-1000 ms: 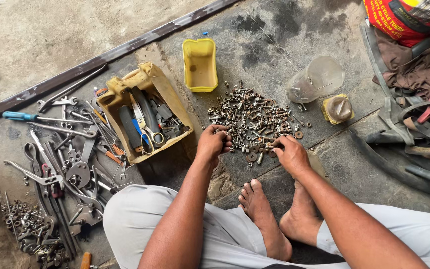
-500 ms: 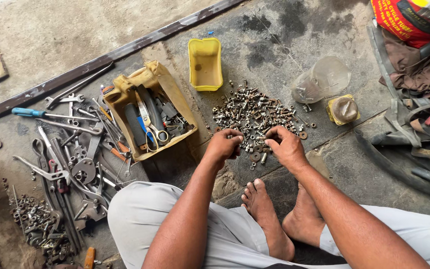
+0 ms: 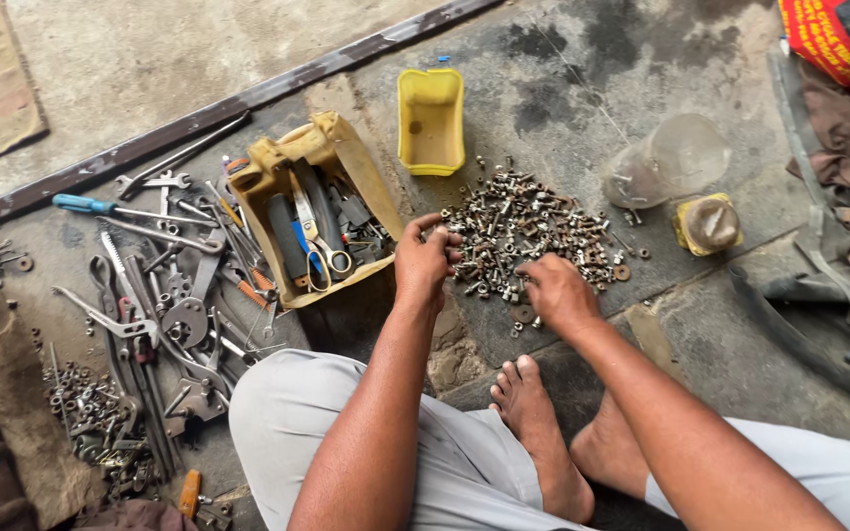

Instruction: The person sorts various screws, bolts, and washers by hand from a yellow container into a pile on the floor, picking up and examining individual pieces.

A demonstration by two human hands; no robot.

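We cannot see the fingertips of our right hand point(image 3: 556, 292): they curl downward onto the near edge of the heap, and whether they pinch anything is hidden. Our left hand point(image 3: 423, 262) sits at about nine o'clock of the heap, its fingers point(image 3: 448, 241) bent inward as if around something small, but what they hold, if anything, we cannot make out. At one o'clock a red printed sack point(image 3: 838, 44) is cut off by the frame edge, and the dark rubber strips and rags point(image 3: 838, 246) at three o'clock run out of view too.

The heap of grey and rusty metal nuts, bolts and washers point(image 3: 533, 231) lies straight on the stained concrete floor point(image 3: 592, 59), just ahead of our bare feet point(image 3: 533, 433), spread loosely with a few strays around its rim.

At twelve o'clock of the heap stands a small yellow plastic tub point(image 3: 431, 123), which looks empty. At nine o'clock, just beside our left hand, a worn yellow open toolbox point(image 3: 346, 157) holds scissors, a blue-handled tool and other dark tools. At two o'clock a clear plastic jar point(image 3: 669, 162) lies on its side, and a small yellow-lidded jar point(image 3: 706, 224) sits near it. Spanners, pliers and a blue-handled screwdriver point(image 3: 91, 205) lie scattered farther left.
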